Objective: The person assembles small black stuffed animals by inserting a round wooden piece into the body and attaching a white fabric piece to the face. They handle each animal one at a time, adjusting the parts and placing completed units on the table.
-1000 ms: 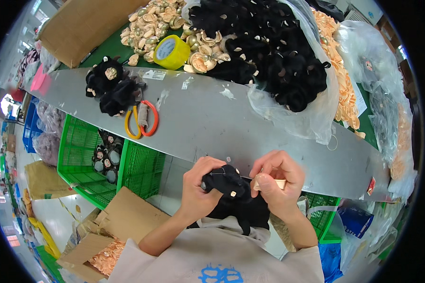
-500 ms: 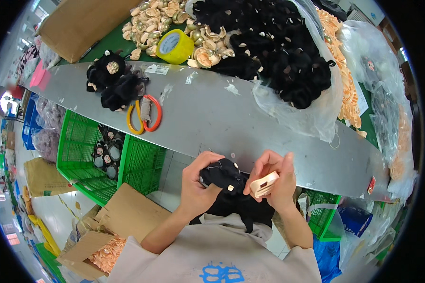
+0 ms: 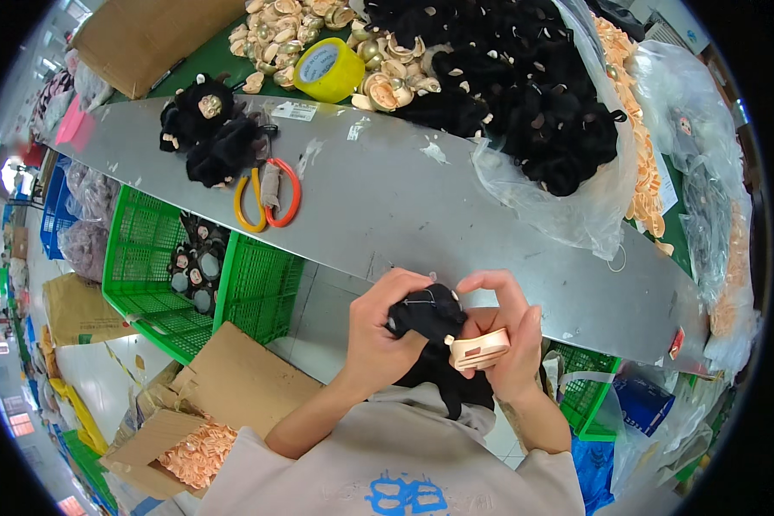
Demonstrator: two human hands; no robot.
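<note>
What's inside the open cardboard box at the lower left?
A heap of peach pieces shows inside the box. The heap covers the bottom, so anything beneath the top layer can't be seen.

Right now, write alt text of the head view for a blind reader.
A person's left hand grips a black plush piece beside a smooth peach slotted piece held in the right hand. Ahead, a long grey table bears red-and-yellow-handled scissors and part of a clear plastic bag of black plush pieces.
</note>
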